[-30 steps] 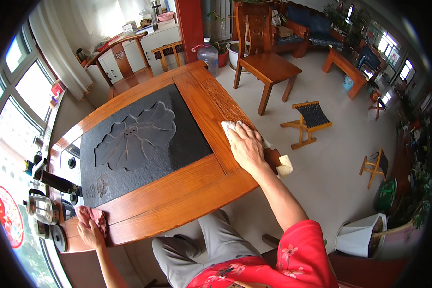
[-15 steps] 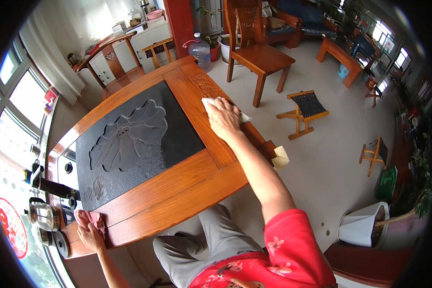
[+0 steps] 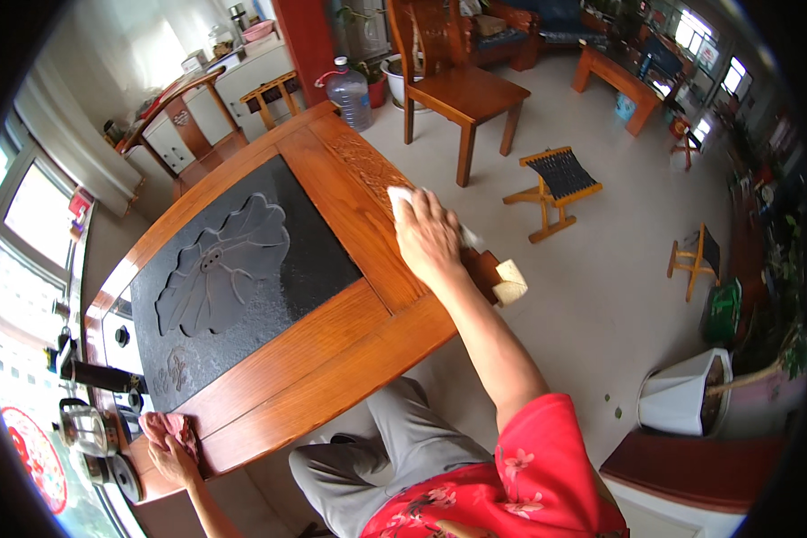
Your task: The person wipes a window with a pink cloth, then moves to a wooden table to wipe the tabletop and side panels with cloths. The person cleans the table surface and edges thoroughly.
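Observation:
My right hand (image 3: 429, 235) presses flat on a white cloth (image 3: 398, 197) at the right end of a wooden tea table (image 3: 332, 334). Carved wood shows just beyond that cloth, whose other end sticks out past my fingers over the table's edge. At the near left corner my left hand (image 3: 176, 461) is closed on a crumpled pink cloth (image 3: 169, 425) resting on the wood. Between the hands lies a black stone tray (image 3: 318, 255), let into the tabletop, with a carved lotus leaf.
A glass kettle (image 3: 88, 429) and a black cylinder (image 3: 108, 377) stand near my left hand. A pale pad (image 3: 511, 282) wraps a corner at the table's right. Beyond are a wooden chair (image 3: 471, 94), a water bottle (image 3: 350, 97), a folding stool (image 3: 558, 184) and a white planter (image 3: 681, 394).
My right hand has slid with the white cloth along the table's right end, toward me. My left hand stays on the pink cloth. The whole view has shifted slightly.

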Demonstrator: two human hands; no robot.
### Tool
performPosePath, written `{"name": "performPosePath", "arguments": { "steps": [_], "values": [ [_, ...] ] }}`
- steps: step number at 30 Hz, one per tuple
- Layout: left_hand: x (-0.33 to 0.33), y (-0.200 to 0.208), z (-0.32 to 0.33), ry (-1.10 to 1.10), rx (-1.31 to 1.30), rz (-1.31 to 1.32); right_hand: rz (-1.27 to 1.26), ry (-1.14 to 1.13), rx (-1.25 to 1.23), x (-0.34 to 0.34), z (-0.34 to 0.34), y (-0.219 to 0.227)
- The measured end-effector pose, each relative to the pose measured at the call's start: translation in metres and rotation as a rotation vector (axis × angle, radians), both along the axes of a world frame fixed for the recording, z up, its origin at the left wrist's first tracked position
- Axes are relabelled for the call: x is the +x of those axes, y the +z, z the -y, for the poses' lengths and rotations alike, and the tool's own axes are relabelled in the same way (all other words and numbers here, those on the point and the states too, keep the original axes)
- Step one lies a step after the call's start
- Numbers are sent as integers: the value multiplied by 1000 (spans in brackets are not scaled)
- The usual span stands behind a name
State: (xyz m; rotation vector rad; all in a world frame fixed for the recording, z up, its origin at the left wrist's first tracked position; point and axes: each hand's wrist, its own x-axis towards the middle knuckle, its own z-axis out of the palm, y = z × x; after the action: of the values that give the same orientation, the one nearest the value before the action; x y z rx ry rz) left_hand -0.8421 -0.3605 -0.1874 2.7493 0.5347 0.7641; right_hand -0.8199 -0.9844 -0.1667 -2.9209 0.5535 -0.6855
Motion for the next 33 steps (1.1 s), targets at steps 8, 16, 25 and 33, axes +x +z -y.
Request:
{"name": "performPosePath", "arguments": {
  "steps": [8,16,25,33],
  "values": [
    [6,-2,-6,-28,43,30,-175,-34,166,71,20,13],
    [9,-7,-11,14,76,-2,-174,-35,147,-20,16,9],
    [10,-6,0,16,74,13,-130,33,35,-82,-25,1],
    [12,-8,-11,20,70,-26,67,403,49,-150,-81,2]
  ]
}}
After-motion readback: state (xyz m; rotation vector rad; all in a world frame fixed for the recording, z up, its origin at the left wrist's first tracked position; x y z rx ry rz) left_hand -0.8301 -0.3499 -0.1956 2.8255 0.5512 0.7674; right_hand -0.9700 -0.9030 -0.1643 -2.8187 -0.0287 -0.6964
